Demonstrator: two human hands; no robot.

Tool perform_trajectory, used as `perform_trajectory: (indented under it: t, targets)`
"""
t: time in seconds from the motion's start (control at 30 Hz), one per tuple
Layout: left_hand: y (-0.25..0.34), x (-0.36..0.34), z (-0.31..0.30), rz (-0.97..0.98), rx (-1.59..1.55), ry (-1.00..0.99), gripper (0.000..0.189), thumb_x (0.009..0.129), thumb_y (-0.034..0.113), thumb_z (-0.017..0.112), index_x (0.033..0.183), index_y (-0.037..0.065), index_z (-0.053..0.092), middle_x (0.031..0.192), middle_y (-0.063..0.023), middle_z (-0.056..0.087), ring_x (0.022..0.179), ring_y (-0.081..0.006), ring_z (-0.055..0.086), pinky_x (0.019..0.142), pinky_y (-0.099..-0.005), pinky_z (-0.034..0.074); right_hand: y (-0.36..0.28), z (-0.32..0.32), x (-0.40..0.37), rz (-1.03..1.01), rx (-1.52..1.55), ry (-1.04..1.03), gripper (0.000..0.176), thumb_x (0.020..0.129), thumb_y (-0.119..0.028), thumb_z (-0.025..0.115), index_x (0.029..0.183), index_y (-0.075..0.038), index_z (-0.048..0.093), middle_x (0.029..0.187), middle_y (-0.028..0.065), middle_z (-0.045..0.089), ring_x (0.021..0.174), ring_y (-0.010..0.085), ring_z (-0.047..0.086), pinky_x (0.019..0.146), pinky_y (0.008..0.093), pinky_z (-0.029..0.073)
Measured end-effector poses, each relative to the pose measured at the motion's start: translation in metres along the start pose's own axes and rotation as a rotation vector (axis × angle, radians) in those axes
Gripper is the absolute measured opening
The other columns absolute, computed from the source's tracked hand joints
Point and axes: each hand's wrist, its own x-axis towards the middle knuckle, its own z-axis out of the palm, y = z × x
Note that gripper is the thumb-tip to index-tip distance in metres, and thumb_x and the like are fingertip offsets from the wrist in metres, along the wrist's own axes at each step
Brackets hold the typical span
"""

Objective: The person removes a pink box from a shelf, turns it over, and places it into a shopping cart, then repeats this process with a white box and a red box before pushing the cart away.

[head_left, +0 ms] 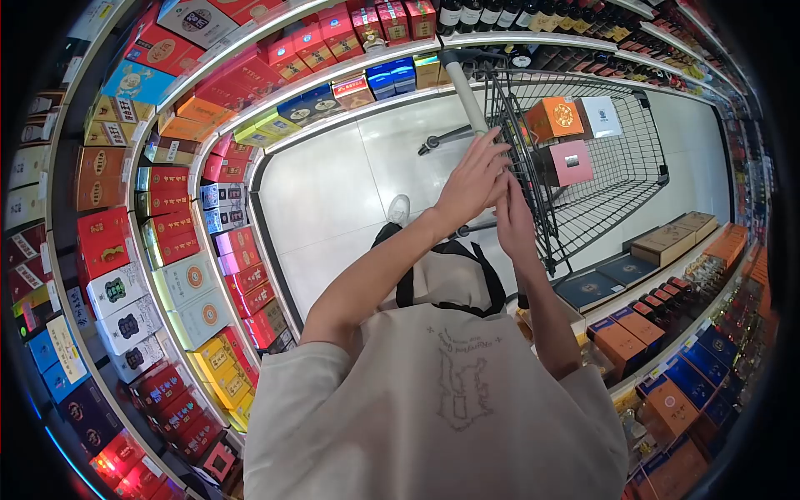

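Note:
A black wire shopping cart (pixel 617 196) with a pale handle (pixel 465 93) stands in front of me, turned to the right. My left hand (pixel 473 177) lies over the handle, its fingers bent across the bar. Close beside it, my right hand (pixel 516 215) meets the left at the fingertips, fingers stretched out along the covered part of the handle. Inside the basket are an orange box (pixel 555 119) with a gold emblem, a white box (pixel 602 117) and a pink box (pixel 571 162).
Shelves of red boxes (pixel 104 242), yellow boxes (pixel 221 371) and other cartons curve round the left. Wine bottles (pixel 492 15) line the far shelf. On the right, dark blue boxes (pixel 629 268) sit on a low ledge by more shelving. Light floor tiles (pixel 325 196) lie between.

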Motion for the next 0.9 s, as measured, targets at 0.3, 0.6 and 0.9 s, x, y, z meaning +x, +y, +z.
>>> perform_trajectory:
  t: [0.3,0.6,0.9]
  targets:
    - [0.002,0.003,0.004,-0.007,-0.044,0.034,0.017,0.099,0.014,0.063,0.110,0.002,0.062,0.137,-0.0128,0.057,0.151,-0.0377,0.037,0.124,-0.0524,0.034,-0.003,-0.007,0.003,0.081,0.106,-0.046,0.045,0.111,-0.018,0.044,0.150,0.004,0.042,0.117,0.0222,0.067,0.092,0.0266,0.072,0.083,0.0385,0.054]
    - [0.003,0.014,0.001,-0.007,-0.092,-0.012,0.018,0.101,0.016,0.062,0.113,0.002,0.063,0.138,-0.0132,0.058,0.152,-0.0377,0.036,0.123,-0.0509,0.035,0.004,-0.013,0.009,0.087,-0.013,-0.013,0.047,0.109,-0.016,0.049,0.150,0.005,0.043,0.126,0.0258,0.063,0.110,0.0352,0.068,0.094,0.0426,0.052]
    - [-0.076,0.020,-0.073,-0.159,-0.321,0.165,0.017,0.100,0.008,0.061,0.116,0.003,0.065,0.126,-0.0140,0.065,0.126,-0.0349,0.060,0.106,-0.0440,0.048,-0.096,0.037,0.048,-0.297,-0.134,0.064,0.048,0.101,-0.007,0.060,0.145,0.004,0.048,0.149,0.0212,0.050,0.141,0.0372,0.046,0.119,0.0456,0.034]
